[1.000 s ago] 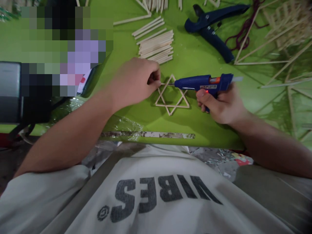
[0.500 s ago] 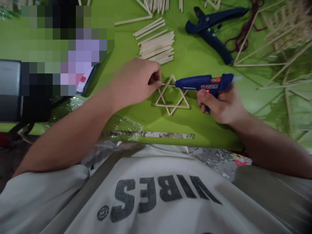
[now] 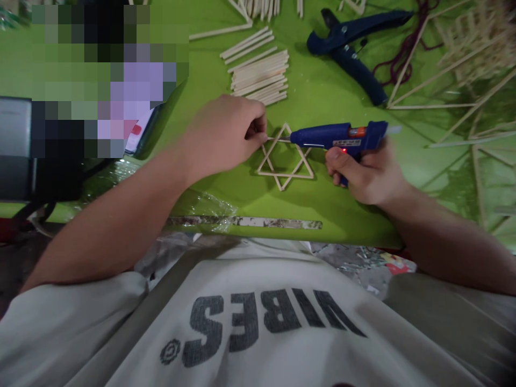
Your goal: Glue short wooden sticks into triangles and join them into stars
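Note:
A six-pointed star of thin wooden sticks point(image 3: 285, 174) lies flat on the green table. My left hand point(image 3: 231, 129) is closed, thumb and fingertips pinching the star's upper left corner. In my right hand point(image 3: 365, 172) is a blue hot glue gun point(image 3: 322, 136), its red light lit and a clear glue stick poking out at the back. The nozzle points left at the star's upper side, close to my left fingertips. Whether the tip touches the wood I cannot tell.
Beyond my left hand lie cut sticks point(image 3: 260, 75). A dark blue cutter point(image 3: 350, 54) rests at the back, beside dark red cord point(image 3: 399, 59). Stick frames point(image 3: 435, 106) crowd the right. A phone point(image 3: 141, 131) and a black box-like object point(image 3: 16, 150) are at left.

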A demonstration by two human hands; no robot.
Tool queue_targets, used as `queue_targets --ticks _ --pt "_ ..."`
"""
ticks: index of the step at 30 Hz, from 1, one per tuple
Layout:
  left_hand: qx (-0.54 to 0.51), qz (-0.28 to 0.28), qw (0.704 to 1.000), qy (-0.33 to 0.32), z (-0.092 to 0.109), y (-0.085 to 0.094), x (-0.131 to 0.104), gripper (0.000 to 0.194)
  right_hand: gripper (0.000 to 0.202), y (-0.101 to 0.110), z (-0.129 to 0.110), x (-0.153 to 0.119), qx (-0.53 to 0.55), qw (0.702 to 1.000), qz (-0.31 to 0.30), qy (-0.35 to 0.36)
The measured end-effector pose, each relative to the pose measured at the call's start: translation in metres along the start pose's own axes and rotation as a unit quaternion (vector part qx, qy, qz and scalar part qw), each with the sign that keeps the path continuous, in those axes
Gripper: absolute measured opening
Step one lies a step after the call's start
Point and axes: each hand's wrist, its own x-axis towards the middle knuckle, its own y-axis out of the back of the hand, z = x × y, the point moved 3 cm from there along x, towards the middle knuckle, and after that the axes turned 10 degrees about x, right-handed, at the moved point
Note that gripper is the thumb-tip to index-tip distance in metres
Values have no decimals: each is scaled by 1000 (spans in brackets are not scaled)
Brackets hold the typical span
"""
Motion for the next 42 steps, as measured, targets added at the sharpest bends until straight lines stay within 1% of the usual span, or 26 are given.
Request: queue_targets --ticks 3,6,10,15,18,21,24,27,32,37,42 --pt "0 14 1000 -15 0 0 -1 41 63 1 2 -1 2 1000 0 -7" --pt "1 19 1000 -18 0 0 -2 37 60 1 2 -1 -7 1000 1 0" --pt "1 28 999 -25 0 0 -1 37 63 2 0 -2 -17 1000 -4 -5" --pt "11 14 1000 -4 1 0 -1 38 63 1 -1 -2 -20 1000 -7 -2" --pt "-1 16 1000 -16 2 2 -1 40 60 1 0 -2 -10 1000 -10 9" --pt "-15 3 999 -33 2 4 -1 46 55 2 0 -3 -3 1000 -13 15" --pt "-7 -2 1000 -29 1 4 -1 49 56 1 -1 -3 1 1000 -9 8" --pt "-3 2 1000 -16 1 3 -2 48 60 -1 -5 -3 5 1000 -6 7" --pt "-16 3 1000 -22 3 3 -2 50 59 -5 -8 -2 17 1000 -14 15" --pt "-2 -2 1000 -14 4 5 -2 46 62 -7 -11 -2 22 1000 -9 12" --pt "4 4 1000 -21 5 6 -3 46 61 -9 -11 -2 26 999 -7 34"
